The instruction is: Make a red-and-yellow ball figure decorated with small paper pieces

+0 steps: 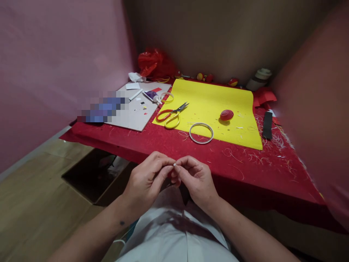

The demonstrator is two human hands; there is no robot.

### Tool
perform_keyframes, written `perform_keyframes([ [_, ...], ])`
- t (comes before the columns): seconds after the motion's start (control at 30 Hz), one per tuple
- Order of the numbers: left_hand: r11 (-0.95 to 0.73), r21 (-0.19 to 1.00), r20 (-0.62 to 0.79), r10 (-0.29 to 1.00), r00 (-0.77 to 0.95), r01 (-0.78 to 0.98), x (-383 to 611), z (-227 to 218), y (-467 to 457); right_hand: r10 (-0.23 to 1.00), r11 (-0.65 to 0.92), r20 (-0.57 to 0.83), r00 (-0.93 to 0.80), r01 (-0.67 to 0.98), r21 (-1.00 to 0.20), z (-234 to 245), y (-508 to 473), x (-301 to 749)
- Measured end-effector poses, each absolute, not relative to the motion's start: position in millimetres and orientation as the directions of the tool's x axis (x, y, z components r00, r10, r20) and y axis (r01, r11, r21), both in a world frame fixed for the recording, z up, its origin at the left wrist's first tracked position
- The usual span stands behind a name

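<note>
My left hand (148,178) and my right hand (199,182) meet in front of the table's near edge, thumbs and forefingers pinched together. Between their fingertips shows a tiny white piece (175,165), too small to tell its kind. Beyond the hands, a metal ring (201,142) lies partly on the yellow corrugated sheet (207,102). Scissors (174,115) with one red and one yellow handle rest on that sheet, blades parted. Farther right on it sits a red, ridged, rounded piece (226,115).
A grey board (128,122) at left bears a purple-and-white tube (152,96) and paper scraps. A red plastic bag (155,65) and a lidded jar (260,78) stand at the back. Thread scraps and a black strip (267,125) lie right. Below left is an open box (92,178).
</note>
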State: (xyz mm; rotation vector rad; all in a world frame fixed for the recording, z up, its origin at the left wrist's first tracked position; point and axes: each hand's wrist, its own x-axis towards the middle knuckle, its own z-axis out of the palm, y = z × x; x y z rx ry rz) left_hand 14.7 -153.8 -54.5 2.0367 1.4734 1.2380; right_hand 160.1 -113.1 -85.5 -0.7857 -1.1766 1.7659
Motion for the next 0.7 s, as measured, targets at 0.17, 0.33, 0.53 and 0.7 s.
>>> perform_keyframes([
  [0.17, -0.235, 0.826, 0.253, 0.967, 0.035, 0.513, 15.6, -50.7, -152.9, 0.909, -0.164, -0.029, -0.417, -0.294, -0.942, -85.9, -114.7, 160.0],
  [0.33, 0.053, 0.956, -0.057, 0.998, 0.008, 0.287, 12.4, -50.4, -149.0, 0.903, -0.197, -0.053, -0.426, -0.304, -0.932, -82.9, -114.7, 160.8],
  [0.53, -0.078, 0.859, 0.156, 0.981, -0.113, 0.506, 8.8, -50.2, -146.0, 0.889, -0.273, -0.124, -0.442, -0.294, -0.916, -78.7, -113.7, 161.1],
  [0.7, -0.207, 0.757, 0.258, 0.966, 0.008, 0.62, 11.4, -48.4, -143.0, 0.899, -0.239, -0.106, -0.424, -0.274, -0.932, -77.6, -114.6, 161.2],
])
